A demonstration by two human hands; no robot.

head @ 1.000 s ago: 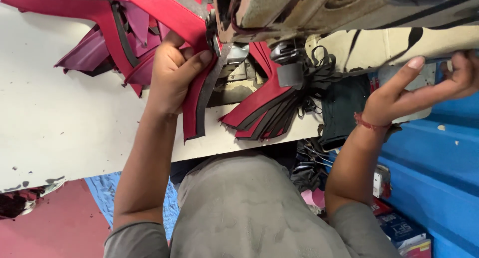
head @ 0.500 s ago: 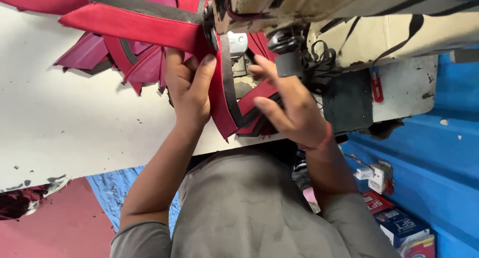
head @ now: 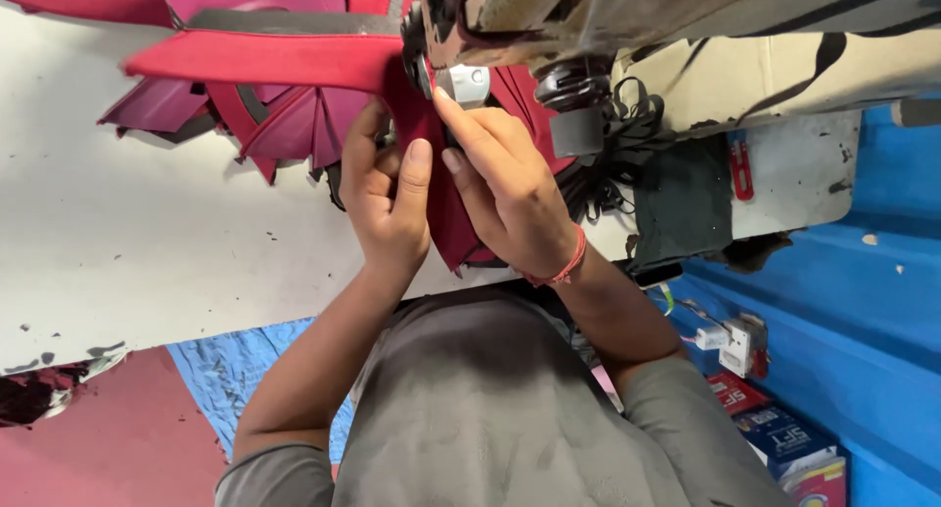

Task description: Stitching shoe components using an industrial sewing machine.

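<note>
both pressed flat, fingers extended, not curled: left hand [head: 387, 198] and right hand [head: 510, 189] on a red woven fabric strip [head: 284, 61], black-edged, lying on the scuffed white table [head: 127, 242] under the sewing machine [head: 588, 17].

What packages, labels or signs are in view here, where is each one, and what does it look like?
Red box: bottom right, by the blue wall, flat, rectangular.
Blue box: just below the red one, rectangular, dark blue with pale printing.
Round-cornered pack: at the bottom edge, red and yellow, partly cut off.
Red mark: on the white table's right end, small, upright.
No screens.
</note>
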